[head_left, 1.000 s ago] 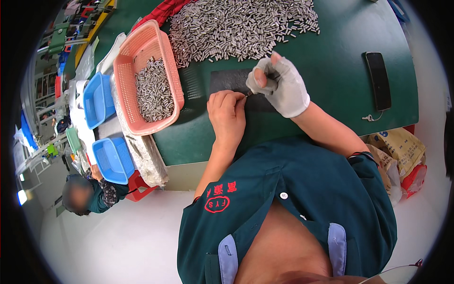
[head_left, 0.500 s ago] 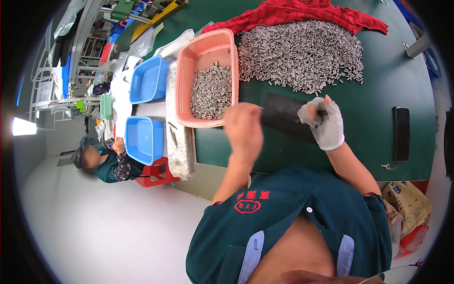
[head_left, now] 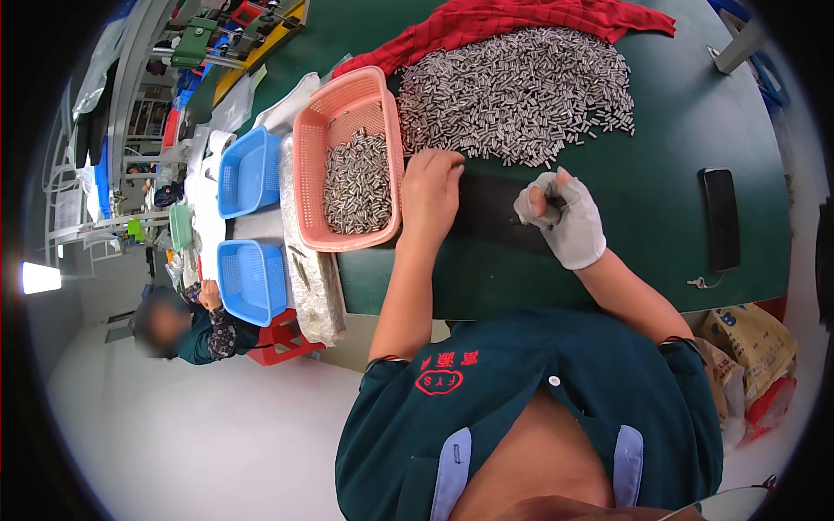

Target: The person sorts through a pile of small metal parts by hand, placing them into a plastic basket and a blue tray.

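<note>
My left hand (head_left: 431,195), bare, is closed with its fingers bent together between the pink basket and the near left edge of a pile of short metal pins (head_left: 521,95). What its fingertips hold, if anything, is hidden. My right hand (head_left: 569,221) wears a white glove with bare fingertips showing. Its fingers are curled and pressed together above a black mat (head_left: 486,213); something small and dark shows at their tips, too small to name. Left of my left hand stands the pink basket (head_left: 305,165), partly filled with similar metal pins (head_left: 358,187).
Red checked cloth (head_left: 486,22) lies behind the pile on the green table (head_left: 665,226). A black phone-like object (head_left: 720,221) lies at the right. Two blue baskets (head_left: 228,187) stand left beside a plastic-wrapped block (head_left: 311,300). Another person (head_left: 204,326) sits at far left.
My left hand has moved forward to the pile's edge, no longer blurred. My right hand stays curled over the mat. The whole view has shifted slightly.
</note>
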The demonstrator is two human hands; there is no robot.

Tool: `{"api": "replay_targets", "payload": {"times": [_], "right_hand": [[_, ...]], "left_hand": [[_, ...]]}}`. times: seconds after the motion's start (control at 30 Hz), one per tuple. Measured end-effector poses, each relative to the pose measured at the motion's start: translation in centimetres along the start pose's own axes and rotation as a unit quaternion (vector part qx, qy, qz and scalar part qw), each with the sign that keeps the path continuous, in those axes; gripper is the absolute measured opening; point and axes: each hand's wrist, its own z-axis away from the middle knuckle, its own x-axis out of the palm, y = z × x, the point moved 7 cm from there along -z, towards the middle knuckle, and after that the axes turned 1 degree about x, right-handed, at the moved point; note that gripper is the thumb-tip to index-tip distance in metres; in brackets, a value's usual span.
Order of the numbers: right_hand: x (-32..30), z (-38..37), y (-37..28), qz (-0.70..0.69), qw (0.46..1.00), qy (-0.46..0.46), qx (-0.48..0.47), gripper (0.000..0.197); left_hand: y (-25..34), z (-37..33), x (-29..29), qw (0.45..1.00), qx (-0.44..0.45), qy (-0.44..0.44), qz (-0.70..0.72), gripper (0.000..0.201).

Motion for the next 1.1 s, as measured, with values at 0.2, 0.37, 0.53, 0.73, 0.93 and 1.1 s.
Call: {"api": "replay_targets", "payload": {"times": [0.2, 0.37, 0.53, 0.73, 0.93, 1.1], "right_hand": [[-0.1, 0.2, 0.3, 0.001, 1.0, -0.005, 0.014, 0.046], [-0.1, 0.1, 0.1, -0.004, 1.0, 0.008, 0.009, 0.046], [-0.4, 0.0, 0.2, -0.006, 1.0, 0.006, 0.008, 0.046], [-0.1, 0.1, 0.2, 0.032, 0.998, 0.039, 0.026, 0.051], [0.0, 0.0, 0.0, 0.037, 0.999, 0.029, 0.005, 0.052], [0.0, -0.1, -0.2, 0.032, 0.999, 0.028, -0.022, 0.053]], "left_hand": [[-2.0, -1.1, 1.7, 0.996, 0.03, -0.02, -0.081, 0.012], [-2.1, -1.5, 2.1, 0.993, 0.028, -0.018, -0.115, 0.009], [-1.3, -0.6, 1.6, 0.995, -0.08, -0.024, 0.052, 0.009], [-0.5, 2.0, 1.5, 0.897, -0.172, 0.001, 0.408, 0.01], [0.5, 2.8, 1.2, 0.865, -0.136, -0.015, 0.482, 0.014], [0.8, 3.5, 1.5, 0.835, -0.161, -0.011, 0.525, 0.014]]}}
